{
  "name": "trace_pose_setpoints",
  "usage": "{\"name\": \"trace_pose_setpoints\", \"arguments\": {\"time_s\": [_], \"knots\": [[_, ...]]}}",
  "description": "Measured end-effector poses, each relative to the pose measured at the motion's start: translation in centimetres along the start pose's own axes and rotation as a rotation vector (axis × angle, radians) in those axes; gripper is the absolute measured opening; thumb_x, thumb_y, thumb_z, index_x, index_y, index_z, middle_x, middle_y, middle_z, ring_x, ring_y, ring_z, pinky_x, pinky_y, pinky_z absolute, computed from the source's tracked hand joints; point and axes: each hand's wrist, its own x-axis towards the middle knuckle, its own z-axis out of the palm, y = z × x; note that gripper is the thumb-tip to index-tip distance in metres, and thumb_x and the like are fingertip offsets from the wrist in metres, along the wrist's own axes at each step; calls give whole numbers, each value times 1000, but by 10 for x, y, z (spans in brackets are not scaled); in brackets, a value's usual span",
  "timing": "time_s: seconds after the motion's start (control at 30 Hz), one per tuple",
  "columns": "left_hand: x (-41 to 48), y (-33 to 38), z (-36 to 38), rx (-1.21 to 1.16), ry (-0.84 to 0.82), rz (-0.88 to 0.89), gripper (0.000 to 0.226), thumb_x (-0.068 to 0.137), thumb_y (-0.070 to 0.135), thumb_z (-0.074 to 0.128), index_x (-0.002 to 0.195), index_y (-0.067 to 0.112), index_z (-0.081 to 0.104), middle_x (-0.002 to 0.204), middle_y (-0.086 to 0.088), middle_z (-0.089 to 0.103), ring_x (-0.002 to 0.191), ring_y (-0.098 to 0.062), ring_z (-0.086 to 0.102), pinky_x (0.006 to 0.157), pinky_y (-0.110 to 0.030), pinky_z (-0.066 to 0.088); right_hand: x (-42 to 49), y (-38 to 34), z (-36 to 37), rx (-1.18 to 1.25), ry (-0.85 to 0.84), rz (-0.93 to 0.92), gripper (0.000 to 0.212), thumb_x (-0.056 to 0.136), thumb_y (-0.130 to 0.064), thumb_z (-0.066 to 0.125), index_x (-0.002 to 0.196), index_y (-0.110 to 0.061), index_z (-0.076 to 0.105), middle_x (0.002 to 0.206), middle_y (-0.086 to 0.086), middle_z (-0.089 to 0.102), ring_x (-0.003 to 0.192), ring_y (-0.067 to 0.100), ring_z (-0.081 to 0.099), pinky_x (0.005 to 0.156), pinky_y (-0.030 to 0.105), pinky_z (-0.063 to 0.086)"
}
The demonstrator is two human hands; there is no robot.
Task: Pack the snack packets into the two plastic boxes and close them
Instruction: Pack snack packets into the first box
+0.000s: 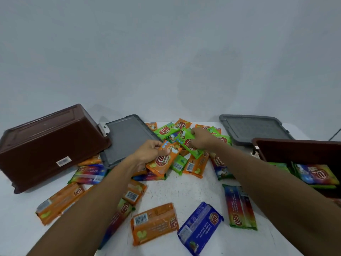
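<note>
Though pkts (154, 223) around, table (184, 191) gap mid.

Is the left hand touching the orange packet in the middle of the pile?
Touching. The head view shows the left hand gripping the orange packet by its upper end, fingers curled over its face.

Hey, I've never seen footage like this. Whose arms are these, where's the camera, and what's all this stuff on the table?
There is no machine here. A person wears a wide-angle camera on the head, so the one picture looks down along their own bare arms. The left hand grips an orange packet. The right hand holds a green packet at the pile. Many more snack packets lie scattered on the white table. The left brown box lies turned over. The right brown box is open, with packets inside. One grey lid and a second grey lid lie off the boxes.
</note>
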Motion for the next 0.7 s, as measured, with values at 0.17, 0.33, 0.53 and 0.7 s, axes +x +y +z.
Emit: {"name": "trace_pose_setpoints", "arguments": {"time_s": [0.17, 0.33, 0.53, 0.7], "knots": [[0, 18, 7, 32, -87, 39, 31, 91, 27, 66, 117, 13, 60, 115, -7, 69, 103, -23, 68, 86, -40, 56, -23, 3, -43, 136, -62, -10, 45, 82, -15, 71, 123, -8, 55, 115, 8, 58, 99, 23, 59, 77, 31, 48], [0, 57, 43, 155, -104, 132, 21, 94, 32, 62, 99, 12, 65, 99, -4, 70, 91, -15, 65, 92, -39, 53, -63, 42, -102, 387, -77, -32, 28, 83, -17, 71, 110, -11, 67, 105, 15, 72, 88, 26, 69, 84, 41, 55], [5, 114, 124, 77, -167, 207, 17, 92, 22, 65, 101, 9, 68, 94, -16, 72, 79, -26, 69, 85, -44, 55, -128, 134, -163, 578, -77, -42, 21, 85, -19, 72, 106, -14, 68, 97, 10, 75, 81, 19, 70, 71, 30, 55], [10, 153, 213, 151, -286, 299, 14, 94, 21, 62, 104, 12, 65, 87, -5, 72, 72, -15, 68, 71, -31, 56, -163, 228, -191, 507, -69, 37, 19, 86, -20, 71, 103, -12, 69, 96, 15, 74, 82, 26, 70, 75, 37, 55]]}}
